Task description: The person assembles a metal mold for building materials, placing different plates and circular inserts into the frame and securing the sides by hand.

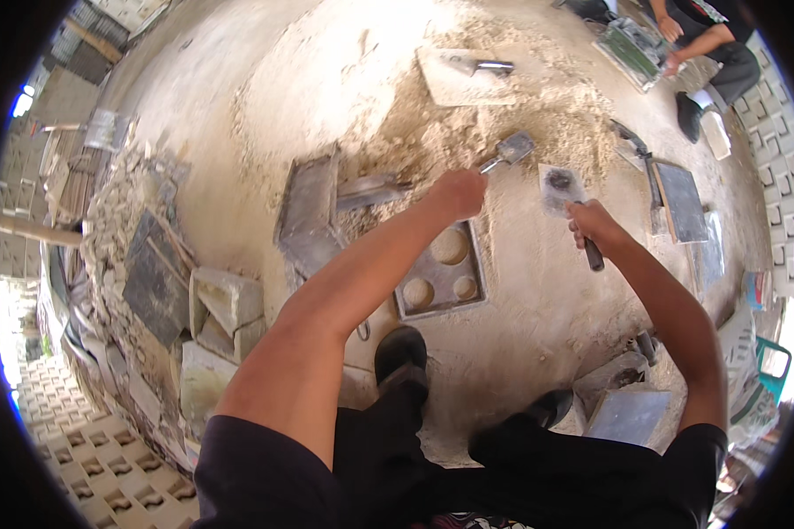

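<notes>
My left hand [459,194] is closed round a small trowel, its metal blade [514,147] held out over the loose sandy mix [423,137]. My right hand [595,222] grips the dark handle of a flat rectangular plastering float [559,187], which carries a dark patch on its pale face. Just below my left hand lies a square metal mould [441,306] with round openings of different sizes. Part of that mould is hidden by my left forearm. Beside it stands a grey box-like form [310,203], and a flat grey tool [370,190] lies against it.
A pointing trowel [478,65] rests on a pale board [441,86] at the far side. Another person [715,44] handles a greenish mould [631,48] at upper right. Dark boards [682,203] lie to the right; rubble [123,198] and concrete blocks [225,304] are at left.
</notes>
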`<state>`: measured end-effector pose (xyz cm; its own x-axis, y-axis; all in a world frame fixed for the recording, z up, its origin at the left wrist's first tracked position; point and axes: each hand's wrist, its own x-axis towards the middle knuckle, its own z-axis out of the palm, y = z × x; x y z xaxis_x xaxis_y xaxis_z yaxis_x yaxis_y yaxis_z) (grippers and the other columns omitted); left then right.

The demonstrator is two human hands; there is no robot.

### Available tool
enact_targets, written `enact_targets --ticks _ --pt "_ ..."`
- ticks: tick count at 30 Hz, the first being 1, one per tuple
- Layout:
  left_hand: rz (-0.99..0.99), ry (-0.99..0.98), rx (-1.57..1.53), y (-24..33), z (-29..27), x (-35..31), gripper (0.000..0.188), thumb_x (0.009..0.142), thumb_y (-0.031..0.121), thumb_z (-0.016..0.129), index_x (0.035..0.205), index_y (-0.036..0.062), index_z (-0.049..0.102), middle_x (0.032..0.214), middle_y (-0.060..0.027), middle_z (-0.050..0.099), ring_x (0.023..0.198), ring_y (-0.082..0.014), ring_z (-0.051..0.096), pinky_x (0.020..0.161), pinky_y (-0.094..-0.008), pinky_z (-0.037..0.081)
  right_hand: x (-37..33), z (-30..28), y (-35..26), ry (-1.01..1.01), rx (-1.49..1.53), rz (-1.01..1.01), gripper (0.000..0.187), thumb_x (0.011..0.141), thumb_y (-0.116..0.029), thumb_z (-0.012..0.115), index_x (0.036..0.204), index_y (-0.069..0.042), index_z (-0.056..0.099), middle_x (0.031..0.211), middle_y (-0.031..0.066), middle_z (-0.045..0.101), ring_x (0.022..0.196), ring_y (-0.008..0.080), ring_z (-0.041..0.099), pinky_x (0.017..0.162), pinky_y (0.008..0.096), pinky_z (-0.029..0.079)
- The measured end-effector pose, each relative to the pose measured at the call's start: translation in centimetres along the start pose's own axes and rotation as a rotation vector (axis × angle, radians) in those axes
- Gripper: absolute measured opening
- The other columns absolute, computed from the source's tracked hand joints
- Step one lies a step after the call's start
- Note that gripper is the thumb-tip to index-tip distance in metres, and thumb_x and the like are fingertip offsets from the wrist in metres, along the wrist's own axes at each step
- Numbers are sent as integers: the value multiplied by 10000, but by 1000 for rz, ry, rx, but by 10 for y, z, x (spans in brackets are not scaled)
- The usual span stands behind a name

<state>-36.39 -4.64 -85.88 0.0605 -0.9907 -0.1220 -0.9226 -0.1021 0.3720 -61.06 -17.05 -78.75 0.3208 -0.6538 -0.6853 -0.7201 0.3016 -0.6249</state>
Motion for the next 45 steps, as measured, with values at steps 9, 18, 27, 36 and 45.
enact_targets --ticks 9,18,27,36,45 --pt "216 -69 158 10 62 -115 256 791 183 638 987 20 605 1099 -128 587 1117 -301 544 915 -459 444 27 117 73 162 6 -309 378 937 -370 584 971 1 519 703 87 569 524 176 567 484 327 478" --pt "-53 29 13 -23 45 -153 492 808 179 634 1239 -15 497 1314 -183 473 1265 -339 431 1060 -448 334 44 121 65 532 -513 -1109 421 889 -287 616 1180 -2 511 1185 220 513 1109 389 490 942 481 393" --pt "-155 33 232 -36 59 -158 620 807 205 630 1347 -21 424 1388 -202 424 1293 -347 415 1071 -450 335 18 179 47 219 -1025 -1214 705 817 -473 667 1308 -10 465 1238 175 491 1197 348 449 985 514 371" --pt "-303 7 231 -40 52 -129 438 777 142 666 1179 25 539 1183 -153 538 1114 -303 541 896 -472 445 86 195 27 160 -1208 -1501 302 788 -233 607 1011 -32 640 1034 122 570 1080 291 518 950 494 384" --pt "-158 48 144 -51 36 -142 453 752 141 677 1166 26 532 1184 -140 557 1128 -309 552 899 -438 459 45 182 7 -2 -1263 -1395 205 807 -122 592 965 8 580 1040 175 566 968 364 574 829 475 445"
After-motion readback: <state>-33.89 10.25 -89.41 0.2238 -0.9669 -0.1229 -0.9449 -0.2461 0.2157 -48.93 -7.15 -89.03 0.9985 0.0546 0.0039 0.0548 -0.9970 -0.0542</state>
